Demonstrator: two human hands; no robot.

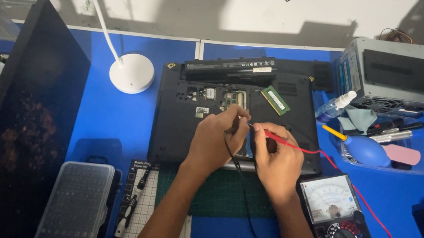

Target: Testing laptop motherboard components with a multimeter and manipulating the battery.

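Note:
A black laptop [175, 130] lies upside down on the blue table with its memory bay open. My left hand [215, 140] holds a black test probe [235, 123] over the laptop's middle. My right hand [276, 160] pinches a red test probe [278, 140], its tip close to the black one. Both leads run to an analog multimeter [339, 215] at my right. A green memory module [276, 100] rests on the laptop's upper right. A long black battery [229, 69] lies along the laptop's far edge.
A white desk lamp [131, 72] stands at left of the laptop, a tall black panel [20, 120] further left. A screwdriver bit case [75, 205] and a green cutting mat [222, 193] lie near me. A power supply [388, 74], spray bottle [335, 106] and blue air blower [367, 150] sit at right.

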